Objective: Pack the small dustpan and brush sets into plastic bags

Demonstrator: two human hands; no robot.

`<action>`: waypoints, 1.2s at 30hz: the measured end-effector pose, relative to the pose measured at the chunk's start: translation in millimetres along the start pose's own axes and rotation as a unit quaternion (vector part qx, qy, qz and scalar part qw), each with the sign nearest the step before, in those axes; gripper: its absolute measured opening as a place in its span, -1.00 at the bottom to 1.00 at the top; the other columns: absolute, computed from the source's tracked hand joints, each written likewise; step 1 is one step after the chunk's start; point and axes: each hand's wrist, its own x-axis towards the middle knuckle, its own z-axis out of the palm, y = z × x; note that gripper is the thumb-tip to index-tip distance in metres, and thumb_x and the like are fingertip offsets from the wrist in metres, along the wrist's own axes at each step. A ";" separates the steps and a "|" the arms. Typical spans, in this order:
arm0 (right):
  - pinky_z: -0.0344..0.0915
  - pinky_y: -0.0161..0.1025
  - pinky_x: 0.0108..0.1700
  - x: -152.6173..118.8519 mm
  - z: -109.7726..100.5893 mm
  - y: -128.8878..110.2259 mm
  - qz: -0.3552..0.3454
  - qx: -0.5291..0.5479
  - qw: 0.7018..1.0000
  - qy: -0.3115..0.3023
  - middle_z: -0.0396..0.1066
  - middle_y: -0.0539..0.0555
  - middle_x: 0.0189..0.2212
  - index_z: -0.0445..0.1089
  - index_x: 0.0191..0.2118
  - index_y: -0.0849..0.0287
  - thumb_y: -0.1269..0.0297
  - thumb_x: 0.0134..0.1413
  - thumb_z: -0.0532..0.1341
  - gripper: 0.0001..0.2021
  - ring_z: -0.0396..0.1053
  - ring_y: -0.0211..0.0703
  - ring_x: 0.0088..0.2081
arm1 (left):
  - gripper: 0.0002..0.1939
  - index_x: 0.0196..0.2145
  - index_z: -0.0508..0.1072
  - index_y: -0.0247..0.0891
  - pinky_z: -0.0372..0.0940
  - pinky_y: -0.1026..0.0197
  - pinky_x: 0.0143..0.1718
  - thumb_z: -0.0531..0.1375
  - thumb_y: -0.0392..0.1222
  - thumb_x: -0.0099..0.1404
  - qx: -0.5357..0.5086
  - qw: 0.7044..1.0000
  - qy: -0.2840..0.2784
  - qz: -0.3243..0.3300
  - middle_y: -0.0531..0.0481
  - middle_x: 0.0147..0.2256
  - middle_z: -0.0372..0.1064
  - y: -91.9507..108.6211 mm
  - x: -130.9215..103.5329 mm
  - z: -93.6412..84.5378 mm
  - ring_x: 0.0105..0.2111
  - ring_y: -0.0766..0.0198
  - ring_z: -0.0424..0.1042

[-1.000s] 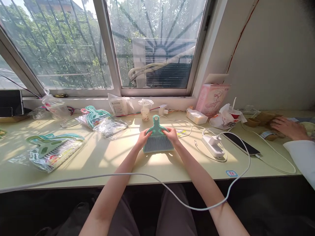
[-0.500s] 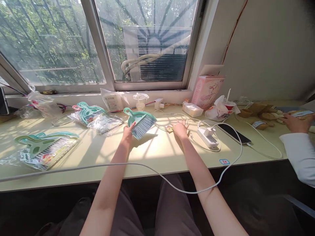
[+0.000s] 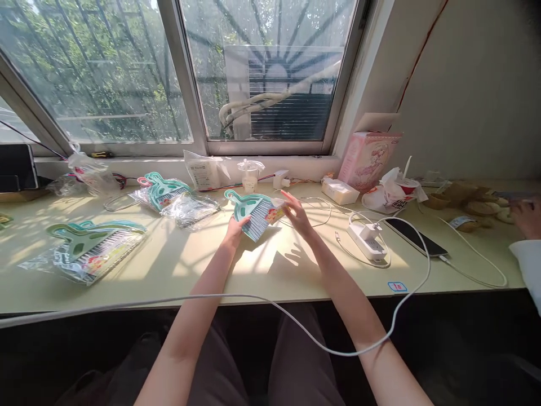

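Note:
A green dustpan and brush set [image 3: 248, 210] is tilted just above the table, with my left hand [image 3: 237, 230] gripping its lower left edge. At its right side, my right hand [image 3: 298, 216] pinches a small colourful card [image 3: 274, 213], which lies against the brush bristles. Some fingers of that hand are stretched out. Bagged green dustpan sets [image 3: 91, 248] lie on the left of the table. Behind them are another green set with a pink handle loop [image 3: 163, 189] and a crumpled clear plastic bag [image 3: 192, 208].
A white cable [image 3: 253, 296] crosses in front of my forearms. To the right are a power strip [image 3: 367, 241], a phone [image 3: 416, 237] and a pink box [image 3: 367, 160]. Another person's hand [image 3: 527, 219] is at the far right. A cup [image 3: 250, 176] stands near the window.
My right hand has lifted the colourful card off the table and brought it to the brush. The view has shifted slightly left. My left hand still holds the dustpan set.

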 end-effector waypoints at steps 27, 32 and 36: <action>-0.14 0.66 0.64 -27.2 54.3 -12.2 0.142 -0.235 0.961 -0.028 0.08 0.31 0.71 0.35 0.60 -0.02 0.15 0.60 0.19 -0.42 -0.15 0.39 0.75 | -0.24 0.15 0.61 -0.07 0.40 -0.42 0.45 0.61 -0.18 -0.04 0.055 0.997 -0.048 0.019 -0.23 0.12 0.68 10.9 -15.4 25.6 0.28 -0.28 0.62; -0.15 0.70 0.63 -24.6 53.5 4.6 0.128 -0.173 0.976 0.021 0.16 0.31 0.66 0.53 0.40 -0.02 0.13 0.60 0.19 -0.58 -0.14 0.38 0.74 | -0.31 0.11 0.63 -0.06 0.40 -0.43 0.44 0.60 -0.20 -0.01 0.062 0.997 -0.049 0.014 -0.22 0.09 0.69 14.5 -16.1 25.0 0.31 -0.31 0.59; 0.05 0.63 0.61 -24.8 58.2 13.1 0.131 -0.169 0.974 0.079 0.21 0.47 0.61 0.47 0.44 0.13 0.13 0.52 0.26 -0.50 0.02 0.44 0.70 | -0.36 0.08 0.64 -0.07 0.41 -0.44 0.44 0.62 -0.11 0.02 0.067 0.997 -0.043 0.014 -0.25 0.12 0.70 12.7 -14.4 25.1 0.35 -0.38 0.57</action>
